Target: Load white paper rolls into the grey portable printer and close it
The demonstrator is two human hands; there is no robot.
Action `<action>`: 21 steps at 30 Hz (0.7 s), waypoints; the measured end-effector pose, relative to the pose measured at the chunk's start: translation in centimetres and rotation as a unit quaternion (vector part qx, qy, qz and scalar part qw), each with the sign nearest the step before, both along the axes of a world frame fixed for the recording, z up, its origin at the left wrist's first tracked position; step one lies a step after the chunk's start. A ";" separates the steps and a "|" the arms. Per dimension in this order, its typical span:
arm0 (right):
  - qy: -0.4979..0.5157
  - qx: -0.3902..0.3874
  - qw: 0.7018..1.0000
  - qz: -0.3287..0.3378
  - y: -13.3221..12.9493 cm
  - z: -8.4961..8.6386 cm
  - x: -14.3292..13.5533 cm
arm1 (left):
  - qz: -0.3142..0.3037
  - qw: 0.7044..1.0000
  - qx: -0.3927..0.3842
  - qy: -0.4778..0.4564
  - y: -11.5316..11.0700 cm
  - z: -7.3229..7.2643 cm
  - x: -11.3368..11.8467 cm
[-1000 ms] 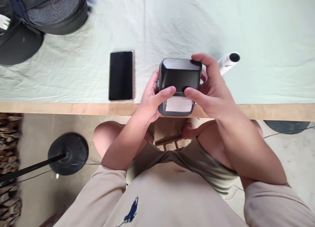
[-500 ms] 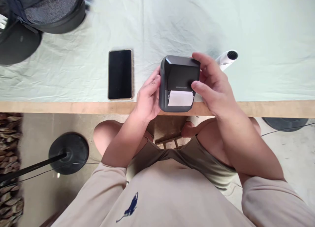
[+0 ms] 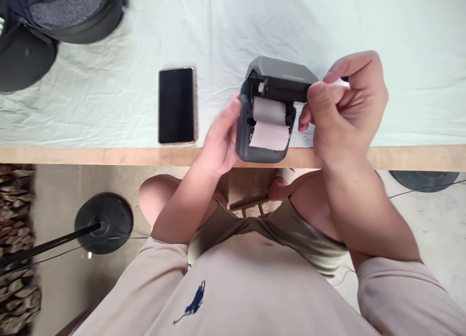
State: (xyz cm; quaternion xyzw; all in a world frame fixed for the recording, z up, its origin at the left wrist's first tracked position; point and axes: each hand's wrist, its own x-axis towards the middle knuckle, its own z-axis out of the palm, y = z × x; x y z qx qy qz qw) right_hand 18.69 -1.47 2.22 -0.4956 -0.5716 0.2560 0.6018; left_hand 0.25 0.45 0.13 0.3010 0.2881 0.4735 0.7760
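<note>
A dark grey portable printer is held over the table's front edge with its lid swung up. Inside sits a white paper roll, and a strip of paper with a ragged edge hangs out over the front. My left hand grips the printer's left side; its fingers underneath are hidden. At the lid's right corner is my right hand, thumb against the edge and index finger bent close to it.
To the left lies a phone, screen dark. A black bag-like object fills the far left corner. Pale cloth covers the table behind its wooden edge. A white object is mostly hidden behind my right hand.
The printer's lid has gone from closed to raised, showing the paper roll. My right hand has moved up and right with the lid's corner. My left hand keeps its hold.
</note>
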 end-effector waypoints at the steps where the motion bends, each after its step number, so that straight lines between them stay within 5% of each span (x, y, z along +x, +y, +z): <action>1: 0.024 -0.002 1.000 -0.005 0.0 0.4 -0.3 | -0.009 1.000 0.021 0.005 -0.1 0.0 -0.1; 4: 0.013 0.021 1.000 -0.014 -0.1 1.3 -0.3 | 0.003 0.999 0.041 0.028 -0.3 -0.1 -0.2; 6: -0.095 0.015 0.995 0.018 0.1 1.7 0.2 | 0.009 0.999 0.039 0.023 -0.4 -0.1 -0.3; 10: -0.414 -0.043 0.906 0.073 0.7 2.4 0.9 | -0.006 0.999 0.033 0.015 -0.5 0.1 -0.5; 13: -0.490 -0.070 0.867 0.051 0.8 3.0 0.6 | -0.012 0.999 0.027 0.036 -0.6 0.2 -0.6; 16: -0.369 -0.096 0.921 0.080 0.3 3.7 0.6 | 0.006 0.999 0.021 0.047 -0.6 0.1 -0.5; 19: -0.113 -0.112 0.983 0.090 -0.1 3.5 1.5 | 0.034 0.999 0.026 0.033 -0.4 -0.1 -0.3; 21: 0.056 -0.104 0.991 0.069 0.1 2.2 2.6 | 0.042 0.998 0.023 0.027 -0.2 -0.1 -0.2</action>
